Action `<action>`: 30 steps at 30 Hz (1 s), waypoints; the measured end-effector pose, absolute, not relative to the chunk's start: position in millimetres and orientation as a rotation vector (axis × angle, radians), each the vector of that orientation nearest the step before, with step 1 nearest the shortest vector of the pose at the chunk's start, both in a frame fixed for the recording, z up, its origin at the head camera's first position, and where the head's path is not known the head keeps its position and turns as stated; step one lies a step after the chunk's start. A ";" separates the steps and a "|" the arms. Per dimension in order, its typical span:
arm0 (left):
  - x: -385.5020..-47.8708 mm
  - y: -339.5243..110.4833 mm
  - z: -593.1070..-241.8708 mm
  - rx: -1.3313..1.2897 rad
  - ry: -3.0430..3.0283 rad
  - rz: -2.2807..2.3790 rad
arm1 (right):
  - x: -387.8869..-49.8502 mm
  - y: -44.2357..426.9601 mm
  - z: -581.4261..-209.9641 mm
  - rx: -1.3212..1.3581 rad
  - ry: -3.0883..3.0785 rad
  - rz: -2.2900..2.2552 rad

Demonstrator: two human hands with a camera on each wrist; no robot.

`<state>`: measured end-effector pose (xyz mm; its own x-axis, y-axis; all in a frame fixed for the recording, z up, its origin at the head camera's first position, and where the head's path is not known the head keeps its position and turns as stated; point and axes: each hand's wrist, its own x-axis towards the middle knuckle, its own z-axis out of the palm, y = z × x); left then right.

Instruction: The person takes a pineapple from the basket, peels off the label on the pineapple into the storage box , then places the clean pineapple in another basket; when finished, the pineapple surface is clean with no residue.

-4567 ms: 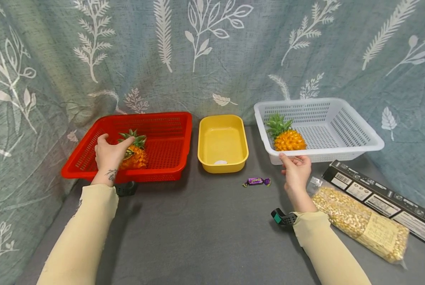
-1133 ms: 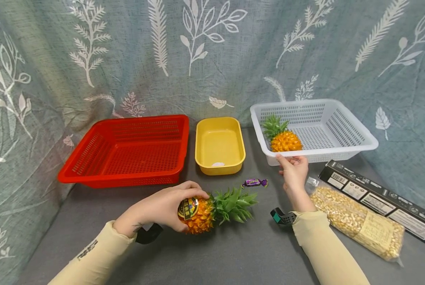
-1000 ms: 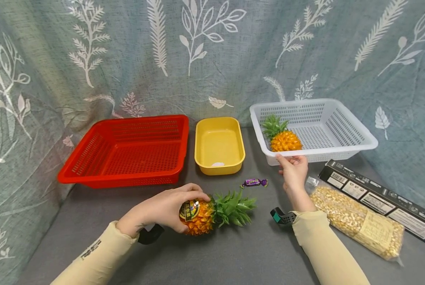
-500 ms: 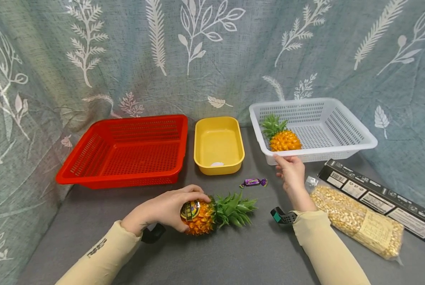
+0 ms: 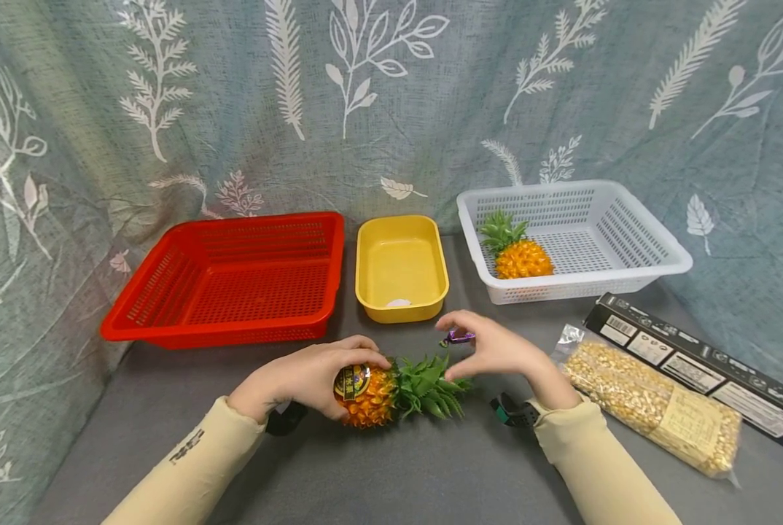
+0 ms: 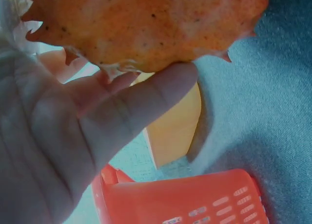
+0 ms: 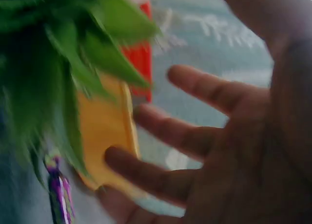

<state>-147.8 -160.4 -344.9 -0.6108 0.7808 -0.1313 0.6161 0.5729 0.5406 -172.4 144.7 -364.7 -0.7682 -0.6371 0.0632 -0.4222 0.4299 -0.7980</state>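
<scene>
An orange pineapple [image 5: 373, 397] with a black and gold label lies on its side, its green leaf crown [image 5: 427, 386] pointing right. My left hand [image 5: 313, 375] grips its body from the left, and the left wrist view has the thumb against the spiky skin [image 6: 146, 24]. Beside the crown is my right hand [image 5: 496, 346], fingers spread and curved, holding nothing. In the right wrist view those fingers stand apart near the leaves [image 7: 63, 63]. A purple wrapped candy [image 5: 458, 337] lies just behind the right hand, which partly hides it.
A red basket [image 5: 234, 333] stands at the left and a yellow tray [image 5: 401, 313] in the middle. A white basket [image 5: 595, 277] at the right holds a second pineapple [image 5: 524, 259]. A bag of corn kernels [image 5: 647, 397] and a long black box [image 5: 700, 368] lie at the right.
The left hand has brought the pineapple out of the red basket to the table's middle. The right hand has let go of the white basket's rim and moved left to the leaves.
</scene>
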 end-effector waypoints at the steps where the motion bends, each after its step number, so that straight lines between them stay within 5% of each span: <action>1: -148.2 -160.4 -344.9 1.141 2.450 0.642 | -169.1 140.6 -364.3 -0.984 2.437 -1.143; 14: -140.8 -166.4 -349.0 1.017 2.475 0.814 | -157.7 120.5 -374.0 -1.086 2.592 -0.677; 21: -113.5 -174.7 -368.7 0.969 2.729 1.493 | -158.2 120.9 -374.8 -1.112 2.608 -0.668; 30: -87.2 -157.3 -401.9 0.144 2.474 1.819 | -159.1 121.0 -375.1 -1.135 2.600 -0.701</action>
<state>-87.2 -157.3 -401.9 -0.9933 0.1156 0.0011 0.0355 0.2959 0.9546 -159.1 121.0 -375.1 -0.6780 -0.7350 -0.0096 -0.6305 0.5883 -0.5063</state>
